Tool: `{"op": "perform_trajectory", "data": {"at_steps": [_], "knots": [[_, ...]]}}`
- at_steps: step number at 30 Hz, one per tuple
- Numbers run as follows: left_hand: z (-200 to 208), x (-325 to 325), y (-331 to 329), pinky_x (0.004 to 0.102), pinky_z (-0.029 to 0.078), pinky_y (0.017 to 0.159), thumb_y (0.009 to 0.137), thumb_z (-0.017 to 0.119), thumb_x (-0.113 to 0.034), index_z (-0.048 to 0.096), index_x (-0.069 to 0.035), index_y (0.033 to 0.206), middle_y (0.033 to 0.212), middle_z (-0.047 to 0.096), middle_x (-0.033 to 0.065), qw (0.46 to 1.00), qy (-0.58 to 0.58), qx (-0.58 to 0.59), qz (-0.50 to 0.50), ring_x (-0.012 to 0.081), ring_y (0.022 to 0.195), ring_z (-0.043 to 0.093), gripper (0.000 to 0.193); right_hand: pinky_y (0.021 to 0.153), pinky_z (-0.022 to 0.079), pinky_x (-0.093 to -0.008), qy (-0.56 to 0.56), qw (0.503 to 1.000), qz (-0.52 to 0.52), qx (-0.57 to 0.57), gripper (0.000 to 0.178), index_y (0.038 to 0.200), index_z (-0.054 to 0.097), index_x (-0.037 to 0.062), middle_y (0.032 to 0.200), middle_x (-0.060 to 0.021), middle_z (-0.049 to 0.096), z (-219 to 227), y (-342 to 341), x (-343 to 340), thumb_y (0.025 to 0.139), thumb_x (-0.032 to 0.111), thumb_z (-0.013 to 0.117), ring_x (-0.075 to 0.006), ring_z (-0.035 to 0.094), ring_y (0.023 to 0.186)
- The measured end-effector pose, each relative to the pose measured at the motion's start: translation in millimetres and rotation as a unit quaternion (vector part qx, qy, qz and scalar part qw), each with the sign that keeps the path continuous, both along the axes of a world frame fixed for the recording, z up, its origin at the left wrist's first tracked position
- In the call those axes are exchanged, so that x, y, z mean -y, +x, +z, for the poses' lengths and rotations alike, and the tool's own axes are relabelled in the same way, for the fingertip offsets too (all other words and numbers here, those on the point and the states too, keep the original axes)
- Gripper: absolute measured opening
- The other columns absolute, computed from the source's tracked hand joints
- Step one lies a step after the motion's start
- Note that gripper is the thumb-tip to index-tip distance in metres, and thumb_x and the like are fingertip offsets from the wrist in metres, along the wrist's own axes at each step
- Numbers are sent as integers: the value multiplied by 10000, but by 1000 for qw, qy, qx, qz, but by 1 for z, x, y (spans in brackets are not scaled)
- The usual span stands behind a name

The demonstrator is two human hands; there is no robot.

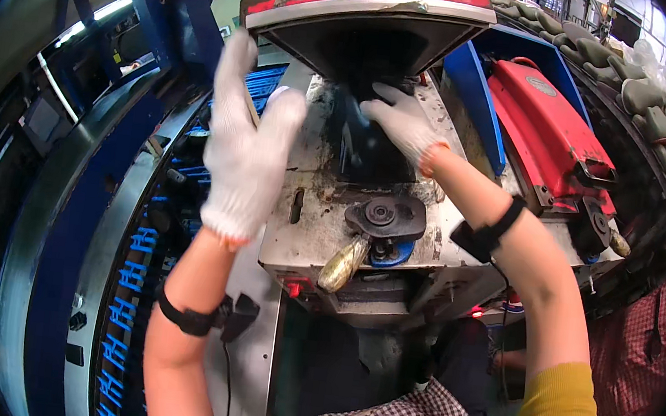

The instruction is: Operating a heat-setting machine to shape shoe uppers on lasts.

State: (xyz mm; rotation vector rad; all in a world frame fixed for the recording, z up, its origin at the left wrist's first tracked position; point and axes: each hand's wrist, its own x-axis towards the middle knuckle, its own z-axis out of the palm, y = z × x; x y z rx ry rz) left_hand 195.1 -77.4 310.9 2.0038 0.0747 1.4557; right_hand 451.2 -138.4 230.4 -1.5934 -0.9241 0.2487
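Observation:
My left hand (251, 137), in a white knit glove, is raised beside the left corner of a lifted red press head (373, 3), its fingers and thumb apart. My right hand (408, 124), gloved the same way, reaches in under that head. Its fingers are stretched over a dark, glossy surface (361, 141) on the worn metal bed (317, 206). Whether the fingertips touch that surface I cannot tell. In front stands a dark clamp lever (386, 214) with a handle (341, 265) wrapped in yellowish material.
At the right is a second machine with a red cover (544, 121) and blue guard (473, 92). Beyond it, several olive-grey padded pieces (645, 96) line a curved conveyor. Blue pegs (121, 315) run along a rack on my left. Another person's checked clothing (637, 349) shows at the right.

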Motion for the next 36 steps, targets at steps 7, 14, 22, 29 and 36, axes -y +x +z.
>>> {"op": "perform_trajectory", "data": {"at_steps": [7,14,22,29,36], "knots": [[98,-39,86,441,538,979,973,626,-315,553,-40,1456,1218,691,194,946,260,-75,179,329,1069,687,560,1049,542,-478,-380,864,-109,310,797,1457,654,181,1476,-241,526,-4,1,-36,866,715,648,-442,616,1275],[169,-56,158,487,538,935,1008,538,-352,760,-48,1123,1055,753,236,888,380,-215,146,404,1042,710,394,1054,535,-485,-355,887,-71,287,823,1484,619,145,1442,-275,546,0,-11,-17,922,744,572,-461,627,1267],[141,-43,144,399,543,876,999,607,-620,769,-60,1098,987,773,161,857,346,-377,58,270,938,724,591,991,540,-420,80,979,-8,186,316,1277,703,17,1128,-175,719,-21,-103,154,1045,218,628,-345,687,1091],[51,-11,115,287,503,587,977,659,-567,818,-92,961,682,704,29,775,51,-615,-137,110,621,647,501,840,567,-293,-27,896,264,-357,431,1407,614,76,1169,-42,694,-126,-207,163,1110,384,563,-120,671,1032],[-15,16,114,300,439,568,926,729,-472,754,-58,871,659,658,33,767,29,-626,-139,133,580,596,419,1081,475,-406,106,711,418,-555,604,1576,443,172,1480,-19,559,-139,-216,118,1067,440,627,-210,551,1309]]}}
